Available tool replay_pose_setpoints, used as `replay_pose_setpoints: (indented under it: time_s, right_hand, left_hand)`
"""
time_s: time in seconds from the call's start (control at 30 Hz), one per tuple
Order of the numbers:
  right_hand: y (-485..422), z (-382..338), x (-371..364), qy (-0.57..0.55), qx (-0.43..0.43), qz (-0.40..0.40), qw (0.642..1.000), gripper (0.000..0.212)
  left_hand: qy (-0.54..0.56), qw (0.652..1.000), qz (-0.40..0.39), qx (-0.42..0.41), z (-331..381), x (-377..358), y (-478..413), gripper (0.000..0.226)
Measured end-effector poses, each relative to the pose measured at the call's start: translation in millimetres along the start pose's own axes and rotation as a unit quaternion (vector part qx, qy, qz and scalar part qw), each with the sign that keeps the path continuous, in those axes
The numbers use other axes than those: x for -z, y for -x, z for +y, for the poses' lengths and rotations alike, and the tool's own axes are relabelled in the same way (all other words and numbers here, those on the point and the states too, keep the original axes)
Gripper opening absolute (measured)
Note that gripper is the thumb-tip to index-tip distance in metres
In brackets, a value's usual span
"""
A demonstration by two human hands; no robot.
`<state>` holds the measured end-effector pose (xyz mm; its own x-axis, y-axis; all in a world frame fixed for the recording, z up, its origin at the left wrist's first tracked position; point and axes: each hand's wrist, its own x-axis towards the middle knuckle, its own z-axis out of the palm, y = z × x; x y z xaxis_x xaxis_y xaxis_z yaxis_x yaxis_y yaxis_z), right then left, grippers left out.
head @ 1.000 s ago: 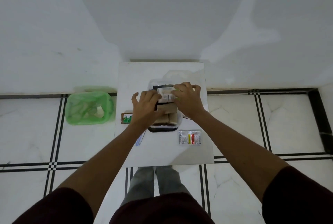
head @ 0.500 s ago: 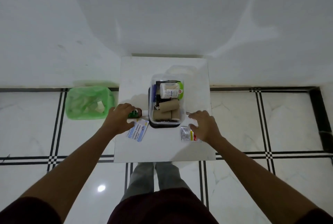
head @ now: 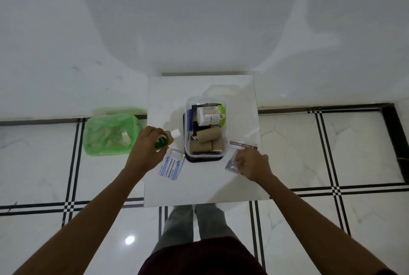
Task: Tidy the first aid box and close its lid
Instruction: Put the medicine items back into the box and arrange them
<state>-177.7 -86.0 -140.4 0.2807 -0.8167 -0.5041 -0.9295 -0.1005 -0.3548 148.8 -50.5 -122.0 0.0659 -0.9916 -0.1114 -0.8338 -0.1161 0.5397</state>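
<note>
Now gathering strays beside the box [head: 224,153]: left hand [head: 147,153] grips a bottle [head: 164,140], right hand [head: 253,165] seemingly pinches a blister pack [head: 231,165]; both go in next.

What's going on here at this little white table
A person is tidying a first aid box, a clear tub already holding bandage rolls and a cotton swab container, with no lid on it yet. The left hand has a grip on a small green bottle beside the box. The right hand is picking up a blister pack. A packet of antiseptic bandages and an ointment box lie loose on the table.
</note>
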Motion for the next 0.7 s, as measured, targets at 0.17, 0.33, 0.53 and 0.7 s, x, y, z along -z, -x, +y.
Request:
replay_pose_setpoints:
  time_s: [0.17, 0.33, 0.53, 0.7]
  right_hand:
    - [9, 4, 33, -0.135, -0.006, 0.062, 0.989, 0.008]
    - [19, 1, 66, -0.200, -0.046, 0.095, 0.974, 0.010]
    - [14, -1, 78, -0.178, -0.046, 0.119, 0.976, 0.013]
    - [9, -4, 78, -0.197, -0.043, 0.143, 0.969, 0.012]
  left_hand:
    - [-0.043, 0.986, -0.002, -0.164, 41, 19, -10, 0.044]
    - [-0.098, 0.968, -0.112, -0.200, 94, 1, -26, 0.047]
    - [-0.156, 0.960, -0.156, -0.171, 105, -24, -40, 0.044]
    - [-0.206, 0.937, -0.198, -0.201, 102, -21, -48, 0.051]
